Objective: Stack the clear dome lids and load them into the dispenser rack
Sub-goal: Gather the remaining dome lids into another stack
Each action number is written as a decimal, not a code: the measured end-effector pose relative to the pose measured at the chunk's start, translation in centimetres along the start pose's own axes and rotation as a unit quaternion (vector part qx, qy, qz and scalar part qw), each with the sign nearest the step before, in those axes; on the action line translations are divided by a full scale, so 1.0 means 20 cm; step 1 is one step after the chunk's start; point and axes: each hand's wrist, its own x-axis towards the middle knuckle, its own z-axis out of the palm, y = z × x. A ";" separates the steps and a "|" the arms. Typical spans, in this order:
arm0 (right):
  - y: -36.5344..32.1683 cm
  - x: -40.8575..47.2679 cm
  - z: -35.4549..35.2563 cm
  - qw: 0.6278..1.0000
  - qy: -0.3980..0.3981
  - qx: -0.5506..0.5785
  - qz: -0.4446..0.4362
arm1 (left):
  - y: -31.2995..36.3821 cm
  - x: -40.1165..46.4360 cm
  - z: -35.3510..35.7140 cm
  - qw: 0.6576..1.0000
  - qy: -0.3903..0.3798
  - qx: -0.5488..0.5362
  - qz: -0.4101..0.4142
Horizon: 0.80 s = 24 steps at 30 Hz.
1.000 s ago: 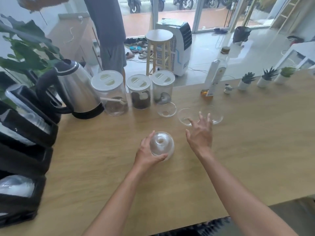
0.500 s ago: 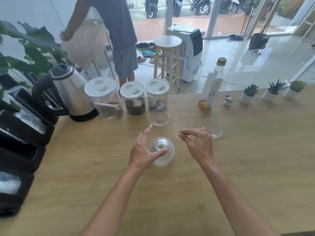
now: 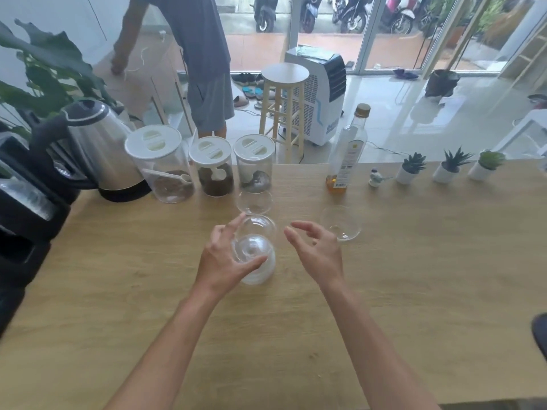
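A stack of clear dome lids (image 3: 257, 266) stands on the wooden counter (image 3: 414, 291) in the middle. My left hand (image 3: 223, 260) wraps around its left side, thumb in front and fingers behind. One more clear lid (image 3: 260, 227) rests tilted against the top rear of the stack, touching my left fingertips. My right hand (image 3: 316, 250) hovers just right of the stack, fingers curled and apart, holding nothing. Two loose lids lie farther back: one lid (image 3: 254, 202) in front of the jars, another lid (image 3: 342, 222) to the right. The black dispenser rack (image 3: 26, 208) stands at the far left.
Behind the lids are a steel kettle (image 3: 100, 149), three white-capped jars (image 3: 207, 167), an oil bottle (image 3: 346, 155), a small figurine (image 3: 375, 178) and three potted succulents (image 3: 447, 165). A person (image 3: 201, 60) stands beyond the counter near a stool (image 3: 284, 96).
My right hand reached to a loose lid at the back, carried it to the stack and let go. My left hand stayed on the stack. The view tilted upward.
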 end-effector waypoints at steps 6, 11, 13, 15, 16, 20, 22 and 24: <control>0.26 0.10 -0.13 0.936 0.116 -0.332 -0.026 | -0.07 -0.04 0.09 0.996 -0.044 0.071 -0.039; 0.39 0.16 -0.19 0.905 0.100 -0.412 -0.020 | -0.10 -0.06 0.14 0.996 -0.053 0.067 -0.039; 0.41 0.17 -0.20 0.912 0.100 -0.396 -0.020 | -0.10 -0.06 0.15 0.996 -0.053 0.063 -0.036; 0.42 0.17 -0.20 0.925 0.106 -0.363 -0.032 | -0.11 -0.06 0.15 0.996 -0.058 0.055 -0.033; 0.42 0.16 -0.19 0.931 0.112 -0.346 -0.045 | -0.11 -0.07 0.14 0.997 -0.059 0.048 -0.032; 0.29 0.09 -0.15 0.964 0.128 -0.211 -0.101 | -0.08 -0.07 0.10 0.999 -0.038 0.023 -0.029; 0.16 0.05 -0.13 0.981 0.099 -0.125 -0.109 | -0.06 -0.05 0.07 1.000 -0.017 0.017 -0.014; 0.03 0.01 -0.11 0.992 0.064 -0.048 -0.102 | -0.02 -0.03 0.04 1.000 0.004 0.010 0.007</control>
